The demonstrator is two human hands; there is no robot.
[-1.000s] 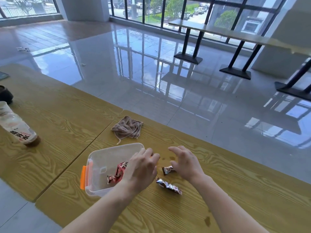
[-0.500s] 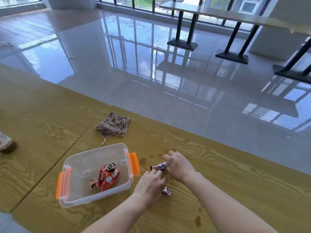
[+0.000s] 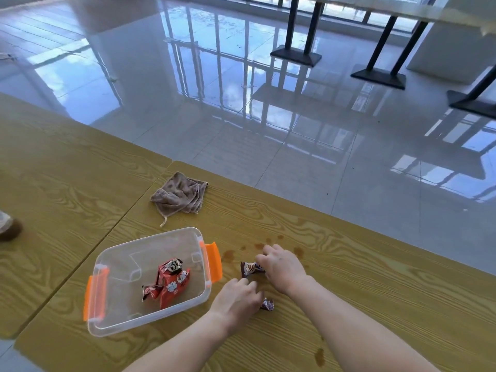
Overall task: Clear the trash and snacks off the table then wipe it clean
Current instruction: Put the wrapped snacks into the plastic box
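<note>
two hands worked at lower centre: left hand [image 3: 236,296] pinched the nearer brown foil-wrapped candy [image 3: 267,304], right hand [image 3: 281,267] the farther brown striped candy [image 3: 249,268]; a loose pinch could have dropped either short of the clear orange-latched plastic box [image 3: 107,328].

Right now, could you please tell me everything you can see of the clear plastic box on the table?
The clear plastic box is a rectangular, lidless, see-through tub with rounded corners and an orange latch at each short end. It sits upright on the wooden table. Inside lie red snack packets. The left hand is close beside one corner.
</note>
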